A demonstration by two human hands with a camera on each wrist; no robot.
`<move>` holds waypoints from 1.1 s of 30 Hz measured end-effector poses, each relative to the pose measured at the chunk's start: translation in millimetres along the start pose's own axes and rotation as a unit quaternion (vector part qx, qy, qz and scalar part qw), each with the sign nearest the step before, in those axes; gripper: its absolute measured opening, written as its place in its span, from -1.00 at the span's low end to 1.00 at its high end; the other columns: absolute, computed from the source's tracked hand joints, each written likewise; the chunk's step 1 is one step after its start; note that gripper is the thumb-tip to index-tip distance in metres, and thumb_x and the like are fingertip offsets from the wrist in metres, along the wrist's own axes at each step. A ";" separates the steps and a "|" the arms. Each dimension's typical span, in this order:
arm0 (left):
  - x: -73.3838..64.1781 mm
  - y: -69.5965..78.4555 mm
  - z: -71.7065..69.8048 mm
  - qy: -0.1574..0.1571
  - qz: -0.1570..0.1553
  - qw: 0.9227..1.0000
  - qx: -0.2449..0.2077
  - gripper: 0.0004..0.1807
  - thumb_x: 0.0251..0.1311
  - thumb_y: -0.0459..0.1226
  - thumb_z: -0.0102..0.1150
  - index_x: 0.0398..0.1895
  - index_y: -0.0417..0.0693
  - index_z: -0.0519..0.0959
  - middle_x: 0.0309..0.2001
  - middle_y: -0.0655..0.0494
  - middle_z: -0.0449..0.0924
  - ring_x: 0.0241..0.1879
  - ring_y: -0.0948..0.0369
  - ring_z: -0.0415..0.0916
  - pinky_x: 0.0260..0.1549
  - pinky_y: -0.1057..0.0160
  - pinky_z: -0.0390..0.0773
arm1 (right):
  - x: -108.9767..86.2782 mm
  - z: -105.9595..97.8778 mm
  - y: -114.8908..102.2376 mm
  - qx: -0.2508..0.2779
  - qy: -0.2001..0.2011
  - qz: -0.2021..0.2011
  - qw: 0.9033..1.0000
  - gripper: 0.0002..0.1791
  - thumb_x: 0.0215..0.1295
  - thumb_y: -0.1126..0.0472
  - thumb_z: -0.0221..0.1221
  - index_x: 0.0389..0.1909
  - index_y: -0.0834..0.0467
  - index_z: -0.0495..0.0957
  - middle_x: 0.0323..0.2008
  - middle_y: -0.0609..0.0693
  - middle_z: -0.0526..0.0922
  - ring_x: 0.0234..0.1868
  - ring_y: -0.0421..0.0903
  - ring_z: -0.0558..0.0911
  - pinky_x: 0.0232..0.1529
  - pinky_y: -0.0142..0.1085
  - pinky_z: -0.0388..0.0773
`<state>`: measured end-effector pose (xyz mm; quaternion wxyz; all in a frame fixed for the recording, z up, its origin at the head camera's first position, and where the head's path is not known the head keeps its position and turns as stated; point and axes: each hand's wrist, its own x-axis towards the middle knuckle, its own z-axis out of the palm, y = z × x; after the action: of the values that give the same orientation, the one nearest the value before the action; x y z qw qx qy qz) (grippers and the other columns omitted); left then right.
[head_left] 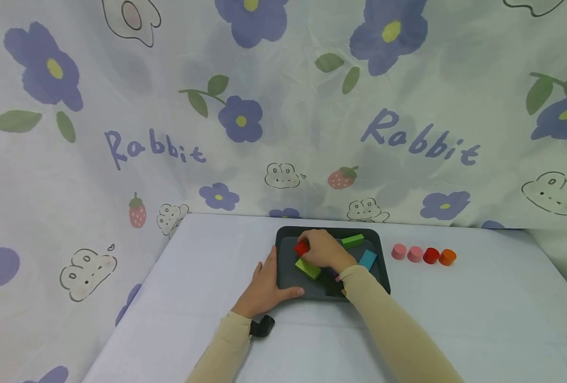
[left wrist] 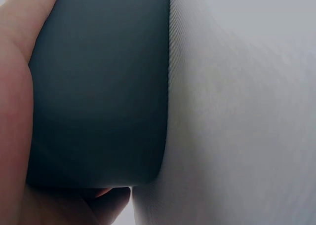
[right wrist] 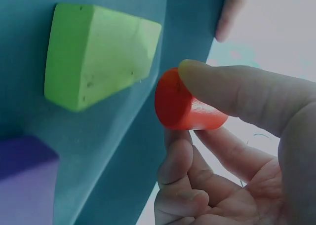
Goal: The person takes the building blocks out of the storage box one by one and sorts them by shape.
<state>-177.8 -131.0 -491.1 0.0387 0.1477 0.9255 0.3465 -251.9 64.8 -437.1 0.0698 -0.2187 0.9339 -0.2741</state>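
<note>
From where I stand, the person has both hands at the dark tray (head_left: 290,277), the left hand (head_left: 264,290) laid along its left side, fingers fairly straight and thumb spread across the near edge. The right hand (head_left: 323,250) has a small red cylinder (right wrist: 185,109) in a pinch, thumb on one side and fingertips on the other, closed just to the width of the piece. That cylinder is within the tray's outline, towards its far left part, near the yellow-green block (right wrist: 103,57) but apart from it (whether it touches the tray floor, I can't make out from here). A purple block (right wrist: 27,180), a blue block (head_left: 367,259) and a green block (head_left: 352,241) also lie in the tray, and a row of four small cylinders (head_left: 431,256) stands on the table to the tray's right.

To handle this well, I'd say the pinch wants to be light but square across the curved side, since a round piece could roll out of a lopsided hold. The wrist should ride high enough to clear the blocks beneath it, and the left hand does best pressing gently, so the tray doesn't slide
</note>
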 end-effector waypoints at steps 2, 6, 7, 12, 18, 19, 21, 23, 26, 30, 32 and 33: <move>-0.3 1.1 0.0 -0.001 -0.002 1.000 -0.002 0.39 0.07 0.25 0.39 0.59 -0.32 -0.30 0.61 -0.17 -0.21 0.56 -0.03 -0.07 0.50 -0.18 -0.23 | -3.1 -3.1 0.7 0.005 0.006 -0.001 1.000 -0.60 0.20 0.29 0.36 0.08 0.18 0.63 -0.06 0.06 0.68 -0.16 -0.05 0.58 0.00 -0.15 0.61; -0.2 1.8 0.3 -0.001 -0.005 1.000 -0.004 0.39 0.07 0.24 0.40 0.59 -0.31 -0.29 0.61 -0.17 -0.21 0.56 -0.04 -0.08 0.50 -0.18 -0.24 | -8.4 -8.9 1.2 0.013 0.013 -0.007 1.000 -0.60 0.21 0.30 0.38 0.08 0.19 0.62 -0.06 0.06 0.69 -0.10 -0.04 0.61 0.07 -0.12 0.60; -0.3 1.9 0.4 -0.001 -0.006 1.000 -0.005 0.39 0.07 0.24 0.40 0.59 -0.31 -0.29 0.61 -0.17 -0.21 0.56 -0.04 -0.09 0.50 -0.18 -0.24 | -9.8 -10.2 1.4 0.014 0.015 -0.007 1.000 -0.60 0.21 0.29 0.38 0.08 0.19 0.62 -0.06 0.05 0.69 -0.10 -0.03 0.61 0.07 -0.12 0.60; -0.4 1.7 0.2 0.000 -0.009 1.000 -0.008 0.39 0.06 0.23 0.41 0.60 -0.31 -0.29 0.61 -0.17 -0.21 0.56 -0.04 -0.09 0.50 -0.18 -0.25 | -16.7 -16.5 3.2 0.030 0.022 -0.008 0.999 -0.59 0.18 0.30 0.39 0.07 0.19 0.62 -0.11 0.02 0.69 -0.16 -0.06 0.60 -0.02 -0.14 0.63; -0.2 2.9 -0.2 0.002 -0.007 1.000 -0.009 0.39 0.07 0.22 0.41 0.59 -0.31 -0.30 0.61 -0.17 -0.21 0.56 -0.04 -0.09 0.49 -0.20 -0.24 | -27.0 -23.6 9.7 0.048 0.040 -0.009 0.998 -0.59 0.15 0.32 0.41 0.05 0.19 0.61 -0.15 -0.01 0.68 -0.22 -0.10 0.59 -0.11 -0.19 0.63; -0.3 3.1 -0.3 0.001 -0.008 1.000 -0.010 0.39 0.07 0.22 0.41 0.59 -0.31 -0.30 0.61 -0.17 -0.22 0.56 -0.04 -0.10 0.49 -0.20 -0.24 | -28.9 -25.0 10.4 0.049 0.043 -0.009 0.998 -0.59 0.15 0.32 0.41 0.05 0.19 0.61 -0.16 -0.02 0.68 -0.22 -0.09 0.58 -0.11 -0.19 0.63; -0.7 3.6 -0.4 0.000 -0.009 1.000 -0.012 0.39 0.07 0.22 0.41 0.59 -0.31 -0.30 0.61 -0.17 -0.22 0.56 -0.04 -0.10 0.50 -0.19 -0.25 | -32.8 -27.3 11.9 0.051 0.051 -0.011 0.997 -0.59 0.15 0.31 0.42 0.05 0.18 0.61 -0.15 -0.02 0.68 -0.21 -0.09 0.57 -0.11 -0.18 0.62; -0.6 3.6 -0.4 0.001 -0.009 1.000 -0.013 0.39 0.07 0.22 0.41 0.59 -0.31 -0.30 0.61 -0.17 -0.21 0.56 -0.04 -0.10 0.50 -0.18 -0.25 | -36.5 -29.2 13.6 0.053 0.060 -0.015 0.997 -0.59 0.15 0.31 0.42 0.04 0.19 0.61 -0.16 -0.01 0.68 -0.21 -0.07 0.56 -0.11 -0.16 0.61; -0.4 3.3 0.0 0.002 -0.007 1.000 -0.013 0.39 0.07 0.23 0.40 0.59 -0.32 -0.29 0.61 -0.19 -0.20 0.56 -0.05 -0.10 0.50 -0.18 -0.23 | -41.5 -30.9 15.8 0.053 0.072 -0.018 0.996 -0.61 0.14 0.32 0.42 0.01 0.18 0.62 -0.16 -0.01 0.67 -0.20 -0.06 0.56 -0.09 -0.15 0.61; -0.1 2.5 0.6 0.003 -0.008 1.000 -0.011 0.39 0.06 0.24 0.40 0.59 -0.32 -0.29 0.61 -0.18 -0.20 0.56 -0.04 -0.08 0.50 -0.17 -0.23 | -47.8 -33.5 19.0 0.060 0.085 -0.018 0.994 -0.62 0.14 0.32 0.42 0.00 0.18 0.61 -0.15 0.00 0.68 -0.18 -0.01 0.58 -0.08 -0.11 0.61; -0.1 2.4 0.8 0.003 -0.009 1.000 -0.012 0.39 0.06 0.24 0.41 0.59 -0.31 -0.29 0.61 -0.18 -0.20 0.56 -0.04 -0.09 0.50 -0.17 -0.23 | -51.2 -35.1 21.2 0.062 0.092 -0.015 0.994 -0.61 0.15 0.31 0.42 0.02 0.18 0.61 -0.13 0.01 0.68 -0.16 0.01 0.59 -0.07 -0.09 0.61; -0.1 2.4 0.7 0.003 -0.010 1.000 -0.012 0.40 0.05 0.24 0.41 0.59 -0.31 -0.29 0.61 -0.17 -0.20 0.56 -0.04 -0.09 0.50 -0.17 -0.23 | -52.8 -35.7 22.3 0.062 0.095 -0.014 0.993 -0.60 0.15 0.30 0.42 0.03 0.18 0.61 -0.12 0.01 0.68 -0.15 0.01 0.60 -0.06 -0.09 0.61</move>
<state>-177.0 -128.9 -490.1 0.0407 0.1371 0.9229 0.3574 -221.9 122.4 -418.6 -0.0094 -0.2002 0.9142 -0.3523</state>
